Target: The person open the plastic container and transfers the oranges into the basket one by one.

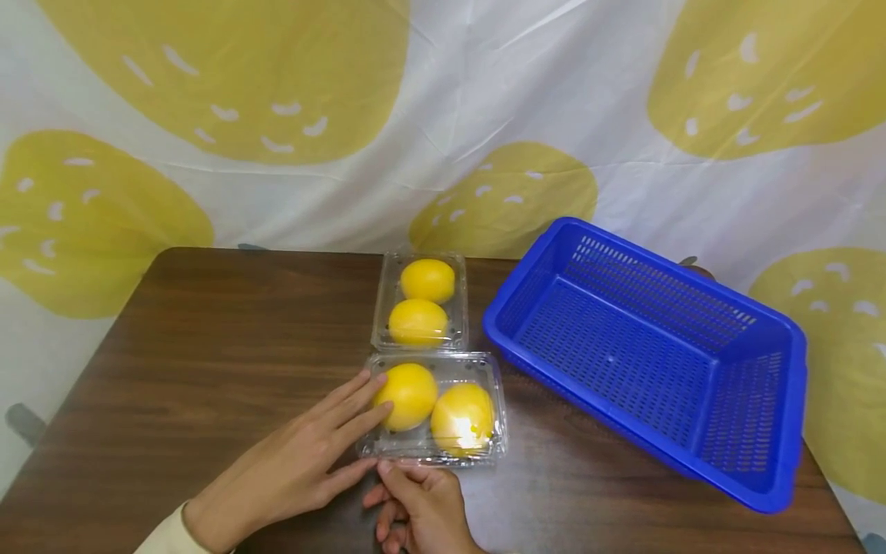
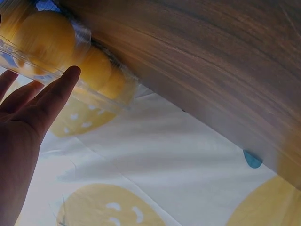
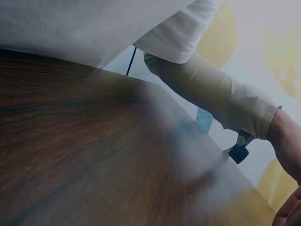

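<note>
Two yellow, lemon-like fruits (image 1: pixel 408 396) lie inside the nearer clear plastic box (image 1: pixel 443 371), whose lid is down over them. My left hand (image 1: pixel 298 454) rests its straight fingers on the left side of this box; in the left wrist view the same hand (image 2: pixel 28 113) is beside the plastic. At the front edge, my right hand (image 1: pixel 429 504) pinches the rim between thumb and curled fingers. Just behind stands a second clear box (image 1: pixel 382 300) with two more yellow fruits (image 1: pixel 427 280). The right wrist view has only a bit of the right hand (image 3: pixel 289 212) at its corner.
A blue plastic basket (image 1: pixel 644 419) with slotted walls stands at an angle on the right of the brown wooden table (image 1: pixel 208 346). Behind the table hangs a white cloth (image 1: pixel 304 208) printed with big yellow fruits.
</note>
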`<state>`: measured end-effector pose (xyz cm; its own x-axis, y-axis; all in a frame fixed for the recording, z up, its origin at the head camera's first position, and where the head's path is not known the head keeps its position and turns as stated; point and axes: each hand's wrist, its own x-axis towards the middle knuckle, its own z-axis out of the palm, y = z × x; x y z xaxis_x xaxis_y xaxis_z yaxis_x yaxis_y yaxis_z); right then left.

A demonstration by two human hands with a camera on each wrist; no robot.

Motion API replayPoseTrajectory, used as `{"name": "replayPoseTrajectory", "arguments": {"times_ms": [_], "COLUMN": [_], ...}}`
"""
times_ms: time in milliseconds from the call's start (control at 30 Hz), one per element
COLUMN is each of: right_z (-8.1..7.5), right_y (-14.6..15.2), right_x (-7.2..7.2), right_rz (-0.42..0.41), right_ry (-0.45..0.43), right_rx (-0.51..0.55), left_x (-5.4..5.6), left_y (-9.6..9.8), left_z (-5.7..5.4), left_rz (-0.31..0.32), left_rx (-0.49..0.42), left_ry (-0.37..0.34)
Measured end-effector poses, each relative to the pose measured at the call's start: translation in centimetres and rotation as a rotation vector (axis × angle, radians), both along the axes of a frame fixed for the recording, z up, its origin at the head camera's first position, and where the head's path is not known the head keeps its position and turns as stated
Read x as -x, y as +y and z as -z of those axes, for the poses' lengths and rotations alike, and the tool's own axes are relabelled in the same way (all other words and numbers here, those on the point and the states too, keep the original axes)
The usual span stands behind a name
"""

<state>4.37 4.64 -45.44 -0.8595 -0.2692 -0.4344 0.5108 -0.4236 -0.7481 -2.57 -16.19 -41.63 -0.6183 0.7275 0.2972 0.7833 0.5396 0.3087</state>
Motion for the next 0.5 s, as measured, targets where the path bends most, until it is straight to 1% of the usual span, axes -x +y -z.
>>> {"name": "replayPoseTrajectory", "arguments": {"times_ms": [167,300,367,500], "right_z": [-0.09,-0.17,-0.20,-0.24], "right_y": [-0.17,-0.24,-0.24,-0.17], "right_x": [0.07,0.14,0.17,0.19], "right_rz": [0.039,0.054,0.057,0.065], "right_ry": [-0.008,-0.021,-0.024,-0.025], "right_rx": [-0.033,-0.058,-0.073,-0.108], "left_x": [0.04,0.05,0.06,0.18], "left_y": [0.13,0.19,0.20,0.27], "left_z": [-0.26,-0.64,-0.84,-1.00], "left_rz": [-0.003,0.000,0.007,0.029], "left_rx": [0.011,0.016,0.016,0.030], "left_ry": [0.002,-0.002,-0.007,0.005]}}
